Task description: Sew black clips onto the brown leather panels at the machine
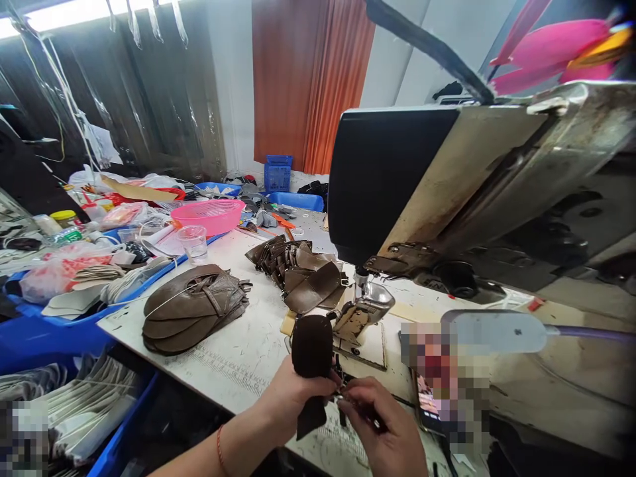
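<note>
My left hand is closed around a dark brown leather shoe piece, held up in front of the sewing machine. My right hand pinches a small part at the piece's right side, near a thin dark strap; the fingers hide most of it. Behind them on the table lies a heap of brown leather straps, one with a metal buckle. To the left rests a stack of rounded brown leather shoe uppers, with a thin cord across it.
The machine head overhangs the right side. A phone, partly blurred out, lies right of my hands. A plastic cup and a pink basket stand beyond the uppers. Blue bins with stacked pieces flank the table's left edge.
</note>
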Tool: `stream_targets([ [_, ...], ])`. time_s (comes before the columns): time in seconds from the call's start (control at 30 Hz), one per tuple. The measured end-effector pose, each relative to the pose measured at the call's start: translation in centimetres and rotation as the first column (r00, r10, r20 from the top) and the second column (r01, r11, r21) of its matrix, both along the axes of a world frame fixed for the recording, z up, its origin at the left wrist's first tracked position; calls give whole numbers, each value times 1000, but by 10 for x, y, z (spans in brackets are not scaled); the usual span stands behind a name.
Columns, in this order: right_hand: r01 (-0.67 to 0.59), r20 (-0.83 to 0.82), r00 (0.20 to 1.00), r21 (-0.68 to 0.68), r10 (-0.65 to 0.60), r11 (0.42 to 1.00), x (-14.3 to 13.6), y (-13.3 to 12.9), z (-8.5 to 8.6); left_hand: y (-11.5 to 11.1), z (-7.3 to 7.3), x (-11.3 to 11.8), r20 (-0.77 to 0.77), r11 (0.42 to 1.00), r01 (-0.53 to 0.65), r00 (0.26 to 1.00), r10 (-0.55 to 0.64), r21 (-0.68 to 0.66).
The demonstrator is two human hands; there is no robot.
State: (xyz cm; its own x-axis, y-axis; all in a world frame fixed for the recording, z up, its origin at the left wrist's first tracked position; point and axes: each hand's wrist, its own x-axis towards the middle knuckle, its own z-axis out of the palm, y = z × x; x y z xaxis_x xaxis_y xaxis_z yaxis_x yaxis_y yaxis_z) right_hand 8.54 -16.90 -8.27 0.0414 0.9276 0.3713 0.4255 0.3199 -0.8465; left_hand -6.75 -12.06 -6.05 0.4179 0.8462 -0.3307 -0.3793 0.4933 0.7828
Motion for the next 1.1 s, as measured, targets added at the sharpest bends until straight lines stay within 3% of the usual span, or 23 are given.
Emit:
stream_targets([
  [0.07, 82, -196, 973, -188, -119, 979, -6, -2, 3, -2, 1, -2, 16, 1000, 9, 1000, -9, 7],
  [0.17, 101, -375, 892, -379, -252, 920, -14, -6, 10, -5, 2, -2, -21, 999, -12, 1000, 13, 51],
  [0.33, 119, -367, 894, -359, -258, 926, -19, -7, 17, -7, 0, 0, -114, 992, -80, 989, 91, 102],
  [0.5, 102, -392, 879, -401, -272, 910, -16, -4, 11, -7, 0, 0, -97, 994, -103, 990, 106, 40],
  [0.6, 115, -526, 762, -464, -377, 878, -14, -1, 4, -6, 1, 0, 2, 995, -92, 996, 92, -48],
  [0.73, 76, -701, 507, -543, -501, 836, -10, 2, -7, -2, -2, 1, 83, 938, -35, 994, 67, -344],
  [0.83, 39, -732, 439, -565, -522, 824, -7, 4, -17, 0, -6, -1, 57, 898, 39, 998, -15, -439],
  [0.97, 17, -731, 418, -587, -539, 809, -8, 5, -24, -3, -11, -4, 111, 946, 111, 991, -81, -303],
  [1.1, -32, -737, 434, -587, -518, 809, -16, 2, -15, -11, -11, 0, 315, 990, 100, 947, -62, -104],
])
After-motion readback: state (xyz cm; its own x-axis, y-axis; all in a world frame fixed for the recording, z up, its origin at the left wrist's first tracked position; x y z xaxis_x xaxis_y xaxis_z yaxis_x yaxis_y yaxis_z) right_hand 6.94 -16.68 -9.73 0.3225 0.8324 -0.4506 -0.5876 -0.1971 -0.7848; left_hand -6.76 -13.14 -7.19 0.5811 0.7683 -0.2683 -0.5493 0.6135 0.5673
